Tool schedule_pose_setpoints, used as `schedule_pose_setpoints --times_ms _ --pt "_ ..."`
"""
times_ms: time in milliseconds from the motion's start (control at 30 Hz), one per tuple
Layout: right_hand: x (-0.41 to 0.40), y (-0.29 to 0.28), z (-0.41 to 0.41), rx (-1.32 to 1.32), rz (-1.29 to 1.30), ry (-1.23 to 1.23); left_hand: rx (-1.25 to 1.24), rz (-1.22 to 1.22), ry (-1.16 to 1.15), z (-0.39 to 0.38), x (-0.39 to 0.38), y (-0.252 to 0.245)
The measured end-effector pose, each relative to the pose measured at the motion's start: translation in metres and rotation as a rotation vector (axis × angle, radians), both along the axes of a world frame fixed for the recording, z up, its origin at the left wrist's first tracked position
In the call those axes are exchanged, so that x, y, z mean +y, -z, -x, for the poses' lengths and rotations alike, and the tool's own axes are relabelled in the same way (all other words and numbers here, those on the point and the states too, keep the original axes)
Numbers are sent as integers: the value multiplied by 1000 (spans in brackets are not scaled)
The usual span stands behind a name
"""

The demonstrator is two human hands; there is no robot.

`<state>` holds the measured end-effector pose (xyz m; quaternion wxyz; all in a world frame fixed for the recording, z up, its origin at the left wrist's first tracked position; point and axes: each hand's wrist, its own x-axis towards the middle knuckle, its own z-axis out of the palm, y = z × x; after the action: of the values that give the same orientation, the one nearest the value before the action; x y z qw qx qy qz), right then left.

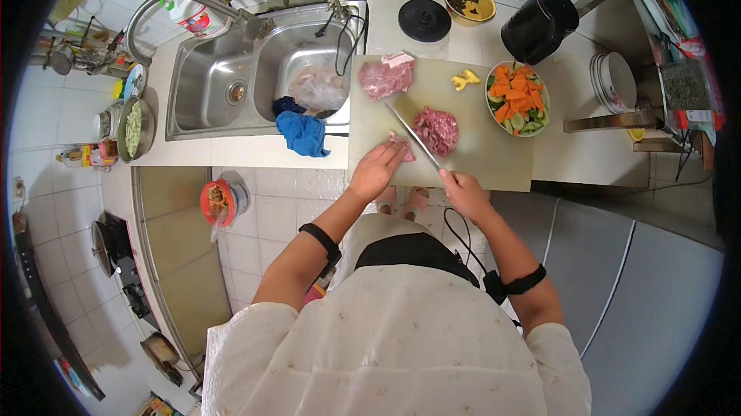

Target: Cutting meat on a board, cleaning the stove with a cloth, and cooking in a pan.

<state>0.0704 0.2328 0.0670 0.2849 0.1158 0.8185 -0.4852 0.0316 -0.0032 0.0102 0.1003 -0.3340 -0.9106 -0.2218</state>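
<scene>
On the pale cutting board (492, 161), my left hand (377, 168) presses a small piece of raw meat (403, 147) flat with its fingers. My right hand (465, 193) grips the handle of a kitchen knife (412, 135), whose blade points up and left between that piece and a pile of cut raw meat (436, 131). A larger chunk of raw meat (386, 75) lies at the board's upper left. A yellow piece of food (465, 79) is near the top edge. Beside the board's right side stands a bowl of sliced carrot and cucumber (517, 100).
Left of the board is a double steel sink (214, 86) holding a plastic bag (318, 89), with a blue cloth (303, 133) over its front edge. Behind are a black lid (424, 20), a yellow bowl (469, 4) and a black kettle body (539, 25). Stacked plates (616, 81) stand right.
</scene>
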Motion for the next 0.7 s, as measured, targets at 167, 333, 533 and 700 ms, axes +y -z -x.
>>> schedule_pose_setpoints --times_ms 167,333,533,700 --pt "-6 4 -1 -6 -9 14 -12 23 -17 1 -2 19" --pt "-5 14 -9 -6 8 9 -37 6 -18 -2 -10 24" --pt "-7 14 -12 -68 59 71 -138 124 -14 1 3 2" --pt "-8 8 -14 -108 104 119 19 82 100 13 -2 10"
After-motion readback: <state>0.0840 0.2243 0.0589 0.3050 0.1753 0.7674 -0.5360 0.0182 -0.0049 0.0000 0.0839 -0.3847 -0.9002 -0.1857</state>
